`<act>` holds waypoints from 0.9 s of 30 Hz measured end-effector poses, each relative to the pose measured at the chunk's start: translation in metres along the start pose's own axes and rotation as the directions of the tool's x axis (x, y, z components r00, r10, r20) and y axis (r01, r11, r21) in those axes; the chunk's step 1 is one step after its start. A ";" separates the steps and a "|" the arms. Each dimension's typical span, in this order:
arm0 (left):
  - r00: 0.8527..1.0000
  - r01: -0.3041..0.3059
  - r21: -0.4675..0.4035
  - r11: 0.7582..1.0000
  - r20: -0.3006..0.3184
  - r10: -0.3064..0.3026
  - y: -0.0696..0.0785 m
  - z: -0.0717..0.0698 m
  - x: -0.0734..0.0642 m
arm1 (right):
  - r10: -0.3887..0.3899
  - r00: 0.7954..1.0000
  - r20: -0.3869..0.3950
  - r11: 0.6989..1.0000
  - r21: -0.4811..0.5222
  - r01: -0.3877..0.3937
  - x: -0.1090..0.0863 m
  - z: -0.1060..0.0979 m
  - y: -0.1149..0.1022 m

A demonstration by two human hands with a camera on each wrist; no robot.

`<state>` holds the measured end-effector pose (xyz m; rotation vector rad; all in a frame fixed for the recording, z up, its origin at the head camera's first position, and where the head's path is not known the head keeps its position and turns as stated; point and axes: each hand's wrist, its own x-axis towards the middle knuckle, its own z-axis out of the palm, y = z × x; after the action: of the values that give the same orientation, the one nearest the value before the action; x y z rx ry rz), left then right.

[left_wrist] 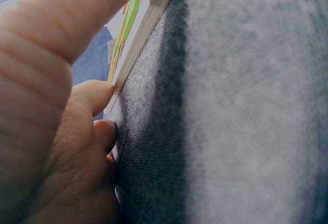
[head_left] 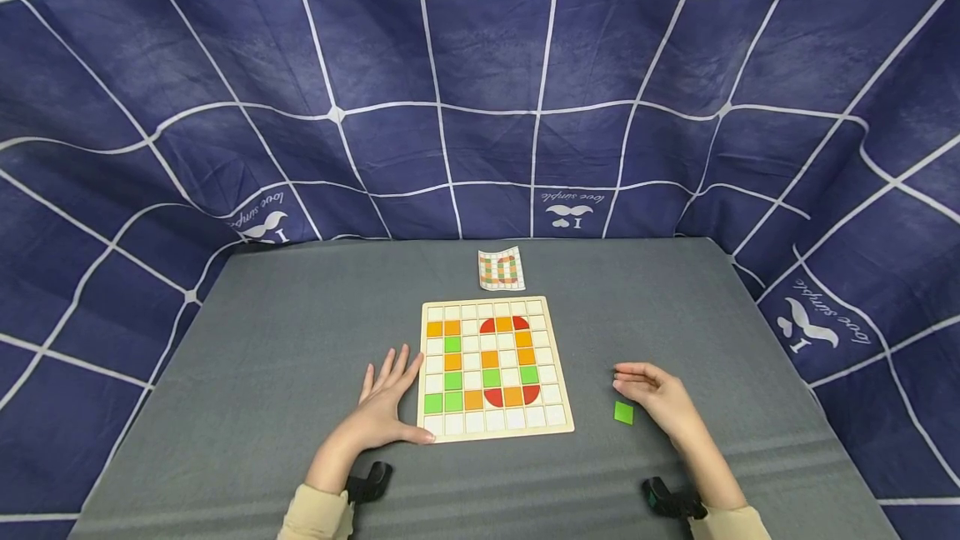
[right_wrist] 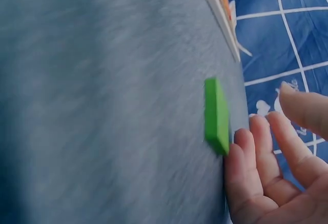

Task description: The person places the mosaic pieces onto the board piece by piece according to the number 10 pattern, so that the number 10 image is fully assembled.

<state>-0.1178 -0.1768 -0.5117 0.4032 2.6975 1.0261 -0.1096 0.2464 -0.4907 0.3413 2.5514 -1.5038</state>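
Observation:
A square wooden board [head_left: 495, 436] lies on the grey cloth, with orange, green and red pieces set among its white grid squares. At its left side my left hand [head_left: 378, 413] is spread wide. The thumb reaches the board's near left corner and the index fingertip rests at the left edge; the left wrist view shows them against the board's side [left_wrist: 138, 42]. To the right of the board, a green square tile [head_left: 623, 412] lies loose on the cloth. Just beside it hovers my right hand [head_left: 660, 398], fingers loosely bent and holding nothing, little finger close to the tile [right_wrist: 216, 116].
Behind the board lies a small paper card [head_left: 502, 269] printed with a coloured grid pattern. The grey table cloth [head_left: 315, 307] spreads around everything. A blue curtain [head_left: 480, 148] with white lines surrounds the back and sides of the table.

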 end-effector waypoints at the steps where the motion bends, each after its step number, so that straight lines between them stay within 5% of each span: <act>1: 1.000 -0.003 -0.001 1.000 -0.002 0.003 0.000 0.000 0.000 | -0.006 1.000 0.005 1.000 -0.011 0.006 -0.002 -0.001 0.002; 10: 0.997 0.047 0.038 0.998 0.058 -0.049 -0.001 -0.003 0.002 | -0.068 0.997 0.023 0.985 -0.158 0.071 -0.018 -0.002 0.008; 17: 0.996 0.049 0.022 0.999 0.072 -0.051 0.001 -0.004 0.002 | -0.122 0.993 0.005 0.935 -0.334 0.116 -0.023 0.002 0.009; 27: 0.996 0.046 0.016 0.999 0.077 -0.047 0.000 -0.003 0.003 | -0.156 0.988 -0.020 0.878 -0.460 0.129 -0.026 0.011 0.002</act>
<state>-0.1213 -0.1780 -0.5097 0.3725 2.6337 0.9596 -0.0842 0.2344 -0.4914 0.1315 2.9211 -0.8831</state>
